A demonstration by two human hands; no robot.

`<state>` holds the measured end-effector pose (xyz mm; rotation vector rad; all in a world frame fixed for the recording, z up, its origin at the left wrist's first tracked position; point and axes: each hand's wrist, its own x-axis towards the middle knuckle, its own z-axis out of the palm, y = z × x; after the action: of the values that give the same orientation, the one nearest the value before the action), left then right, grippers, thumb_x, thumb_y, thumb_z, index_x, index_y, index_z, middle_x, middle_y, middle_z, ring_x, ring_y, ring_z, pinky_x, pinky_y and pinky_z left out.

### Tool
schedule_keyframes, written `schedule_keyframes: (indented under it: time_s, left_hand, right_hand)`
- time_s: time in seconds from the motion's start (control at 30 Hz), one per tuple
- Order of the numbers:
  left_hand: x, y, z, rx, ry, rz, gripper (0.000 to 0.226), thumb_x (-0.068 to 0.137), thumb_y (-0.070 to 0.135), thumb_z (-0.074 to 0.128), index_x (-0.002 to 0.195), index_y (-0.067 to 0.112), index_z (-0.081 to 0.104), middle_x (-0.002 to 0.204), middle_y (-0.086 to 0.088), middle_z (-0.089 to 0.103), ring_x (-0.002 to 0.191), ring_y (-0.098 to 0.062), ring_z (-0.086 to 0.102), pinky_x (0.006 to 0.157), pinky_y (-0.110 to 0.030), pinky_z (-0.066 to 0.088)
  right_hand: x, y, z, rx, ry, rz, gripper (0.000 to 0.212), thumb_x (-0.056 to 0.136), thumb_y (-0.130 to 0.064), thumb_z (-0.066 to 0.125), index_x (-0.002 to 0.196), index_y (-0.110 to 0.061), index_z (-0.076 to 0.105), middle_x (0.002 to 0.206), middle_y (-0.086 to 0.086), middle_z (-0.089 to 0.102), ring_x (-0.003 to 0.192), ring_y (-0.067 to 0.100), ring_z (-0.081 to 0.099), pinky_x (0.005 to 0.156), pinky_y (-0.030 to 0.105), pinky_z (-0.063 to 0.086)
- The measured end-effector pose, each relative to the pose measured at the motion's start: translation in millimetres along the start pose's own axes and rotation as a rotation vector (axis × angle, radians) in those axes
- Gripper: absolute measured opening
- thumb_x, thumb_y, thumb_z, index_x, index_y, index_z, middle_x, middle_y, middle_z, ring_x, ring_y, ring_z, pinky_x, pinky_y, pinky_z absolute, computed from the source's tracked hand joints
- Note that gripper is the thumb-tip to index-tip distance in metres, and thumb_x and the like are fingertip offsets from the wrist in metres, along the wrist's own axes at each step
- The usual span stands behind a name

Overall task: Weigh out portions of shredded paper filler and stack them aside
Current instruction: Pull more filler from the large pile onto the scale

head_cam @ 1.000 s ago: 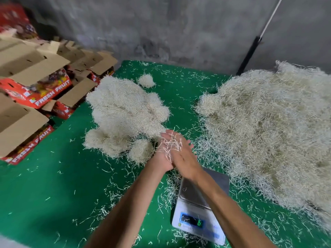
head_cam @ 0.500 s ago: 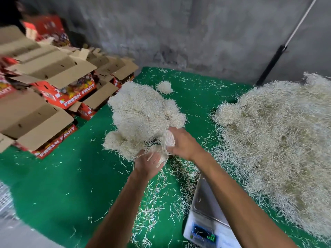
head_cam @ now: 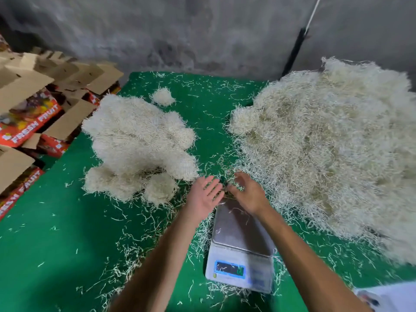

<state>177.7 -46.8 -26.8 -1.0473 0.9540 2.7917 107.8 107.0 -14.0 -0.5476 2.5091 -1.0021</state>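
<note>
A big loose heap of pale shredded paper filler (head_cam: 326, 154) covers the right of the green table (head_cam: 56, 233). A stack of rounded weighed portions (head_cam: 139, 145) lies at centre left. A white digital scale (head_cam: 240, 246) with a bare steel plate sits near the front, a few strands on it. My left hand (head_cam: 203, 194) hovers palm up, fingers straight and empty, just beyond the scale's far left corner. My right hand (head_cam: 246, 194) is beside it, over the scale's far edge, fingers bent down onto loose strands at the heap's fringe.
Flattened red "FRESH FRUIT" cartons (head_cam: 29, 122) are piled off the table's left side. A small separate tuft (head_cam: 163, 96) lies at the back. A grey wall and a dark pole (head_cam: 295, 52) stand behind. A white sheet (head_cam: 387, 298) shows at the bottom right corner.
Both hands have let go of the portion at the stack's near edge and drawn back to the scale's far edge. The left palm has turned upward, empty.
</note>
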Motion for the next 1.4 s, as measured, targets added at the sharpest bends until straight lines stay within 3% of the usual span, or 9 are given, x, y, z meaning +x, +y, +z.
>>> schedule_keyframes:
  time_s: [0.3,0.4,0.53,0.73,0.93,1.07,1.13,1.23,1.4]
  left_hand:
    - [68,-71,91,0.802,-0.026,0.174,0.032,0.101,0.028,0.060,0.132,0.016,0.060,0.134,-0.010,0.061,0.114,-0.022,0.063,0.101,-0.041,0.053]
    - [94,-84,119,0.943,0.011,0.253,0.042,0.097,0.031,0.066,0.137,0.023,0.056,0.144,-0.005,0.052,0.124,-0.022,0.055,0.110,-0.042,0.045]
    - [137,-98,146,1.161,0.007,0.300,0.065,0.095,0.034,0.068,0.152,0.033,0.037,0.161,0.000,0.030,0.140,-0.020,0.039,0.115,-0.043,0.032]
    - [174,-124,165,1.302,-0.114,0.060,0.075,0.096,0.061,0.055,0.158,0.033,0.024,0.167,-0.004,0.017,0.148,-0.030,0.029,0.117,-0.048,0.025]
    - [134,-99,161,0.784,-0.158,-0.399,0.101,0.068,0.079,0.074,0.152,0.039,0.035,0.146,0.008,0.037,0.127,-0.027,0.050,0.089,-0.048,0.055]
    - [114,-64,141,0.690,0.033,-0.211,0.067,0.088,0.000,0.070,0.146,0.023,0.045,0.150,-0.014,0.046,0.131,-0.025,0.052,0.104,-0.030,0.050]
    - [99,-40,126,0.894,0.036,0.034,0.057,0.098,0.014,0.062,0.151,0.011,0.041,0.151,-0.017,0.047,0.133,-0.028,0.051,0.095,-0.017,0.048]
    - [79,-4,115,1.061,0.054,0.185,0.067,0.101,0.033,0.059,0.156,0.010,0.029,0.154,-0.016,0.041,0.131,-0.028,0.050,0.100,-0.032,0.039]
    - [39,41,113,0.948,0.070,0.335,0.071,0.093,0.050,0.061,0.150,0.015,0.039,0.148,-0.011,0.049,0.108,-0.017,0.053,0.100,-0.035,0.039]
  right_hand:
    - [-2,126,-65,-0.129,0.207,0.193,0.055,0.098,-0.027,0.069,0.146,-0.010,0.048,0.147,0.017,0.053,0.132,0.034,0.056,0.107,0.039,0.045]
    - [19,152,-76,-0.177,0.165,0.200,0.061,0.093,-0.034,0.075,0.144,-0.015,0.048,0.141,0.015,0.056,0.123,0.030,0.061,0.098,0.032,0.048]
    - [43,183,-67,-0.447,0.007,0.220,0.081,0.093,-0.047,0.071,0.156,-0.016,0.031,0.158,0.013,0.039,0.138,0.033,0.048,0.113,0.048,0.044]
    - [45,202,-46,-0.251,0.134,0.229,0.021,0.098,-0.011,0.064,0.119,-0.008,0.061,0.112,0.008,0.060,0.102,0.030,0.061,0.090,0.039,0.055]
    - [37,150,-59,0.215,0.326,-0.057,0.031,0.104,-0.026,0.061,0.131,-0.011,0.061,0.104,-0.004,0.061,0.069,0.000,0.054,0.067,0.017,0.044]
    - [24,114,-58,0.231,0.279,-0.223,0.038,0.103,-0.047,0.056,0.129,-0.022,0.066,0.112,-0.012,0.064,0.065,-0.001,0.061,0.060,0.016,0.051]
    - [17,107,-57,0.165,0.366,-0.222,0.037,0.103,-0.056,0.053,0.127,-0.030,0.063,0.117,-0.016,0.062,0.091,0.002,0.065,0.079,0.034,0.062]
    - [17,103,-57,-0.171,0.425,-0.244,0.059,0.103,-0.060,0.050,0.155,-0.036,0.036,0.157,-0.002,0.040,0.134,0.010,0.045,0.105,0.041,0.041]
    - [36,82,-59,-0.427,0.270,-0.160,0.080,0.097,-0.043,0.066,0.160,-0.028,0.021,0.149,0.010,0.049,0.111,0.019,0.062,0.094,0.038,0.057]
